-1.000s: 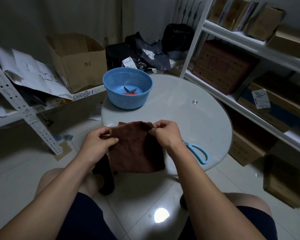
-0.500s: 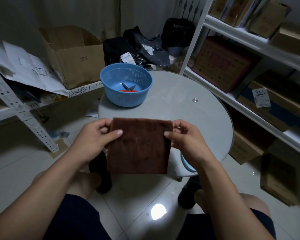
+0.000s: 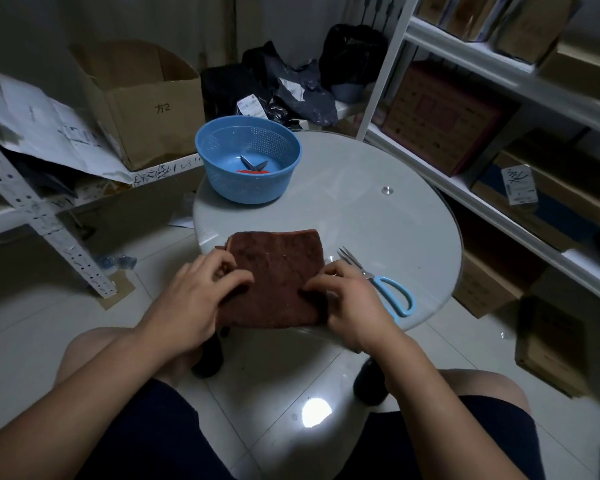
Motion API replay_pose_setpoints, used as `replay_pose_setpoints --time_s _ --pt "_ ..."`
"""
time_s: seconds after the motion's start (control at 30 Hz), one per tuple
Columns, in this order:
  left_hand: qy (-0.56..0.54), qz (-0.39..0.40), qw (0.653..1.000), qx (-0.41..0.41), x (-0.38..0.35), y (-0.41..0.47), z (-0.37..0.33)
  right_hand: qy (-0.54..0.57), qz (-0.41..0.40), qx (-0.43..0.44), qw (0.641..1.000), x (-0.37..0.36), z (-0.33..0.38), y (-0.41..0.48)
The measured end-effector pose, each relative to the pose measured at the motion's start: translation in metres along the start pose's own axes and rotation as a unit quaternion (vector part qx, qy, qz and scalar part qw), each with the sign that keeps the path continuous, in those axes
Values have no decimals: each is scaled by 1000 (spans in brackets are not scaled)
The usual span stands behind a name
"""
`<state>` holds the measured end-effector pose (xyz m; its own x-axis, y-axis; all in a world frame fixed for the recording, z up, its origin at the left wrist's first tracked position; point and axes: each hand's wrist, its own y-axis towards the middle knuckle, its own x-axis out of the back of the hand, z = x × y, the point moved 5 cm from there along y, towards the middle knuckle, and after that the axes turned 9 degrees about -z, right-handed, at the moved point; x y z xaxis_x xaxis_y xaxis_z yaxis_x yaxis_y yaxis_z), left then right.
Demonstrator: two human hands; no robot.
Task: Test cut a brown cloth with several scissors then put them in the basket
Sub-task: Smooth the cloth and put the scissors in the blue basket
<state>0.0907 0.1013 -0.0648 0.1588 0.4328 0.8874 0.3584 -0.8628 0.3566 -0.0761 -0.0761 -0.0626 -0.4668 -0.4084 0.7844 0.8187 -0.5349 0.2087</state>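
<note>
A folded brown cloth lies flat at the near edge of the round glass table. My left hand rests on its left side, fingers pressing the fabric. My right hand presses its right lower corner. Scissors with light blue handles lie on the table just right of my right hand, blades slightly apart and pointing away from me. A blue plastic basket stands at the table's far left with red-handled scissors inside.
White shelving with cardboard boxes runs along the right. An open cardboard box and papers sit on a low shelf at the left. Dark bags are piled behind the table. My knees are under the near edge.
The cloth was held up stretched between both hands; it now lies flat on the table with both hands pressing it. The blue-handled scissors are uncovered again.
</note>
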Motion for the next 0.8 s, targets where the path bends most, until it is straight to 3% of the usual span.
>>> replay_pose_setpoints --time_s 0.1,0.27,0.37,0.43,0.53,0.63,0.7,0.8 --pt "102 65 992 -39 -13 -9 2 -51 43 36 997 -3 -3 -9" --pt "115 89 989 -40 -17 -12 3 -66 86 49 993 -1 -1 -23" --pt "114 120 986 -34 -23 -18 0 -64 56 62 994 -5 -1 -29" --pt "102 106 989 -32 -22 -21 -3 -52 13 63 997 -3 -2 -31" --pt "77 8 994 -76 -7 -19 -12 -51 -25 88 994 -1 -1 -32" --pt "-16 -45 997 -54 10 -16 -20 -31 -21 63 997 7 1 -31" --pt "-140 -50 989 27 18 -11 -19 23 -7 8 1000 17 2 -29" --pt "-288 -54 942 163 18 1 -14 108 -4 -57 992 26 6 -19"
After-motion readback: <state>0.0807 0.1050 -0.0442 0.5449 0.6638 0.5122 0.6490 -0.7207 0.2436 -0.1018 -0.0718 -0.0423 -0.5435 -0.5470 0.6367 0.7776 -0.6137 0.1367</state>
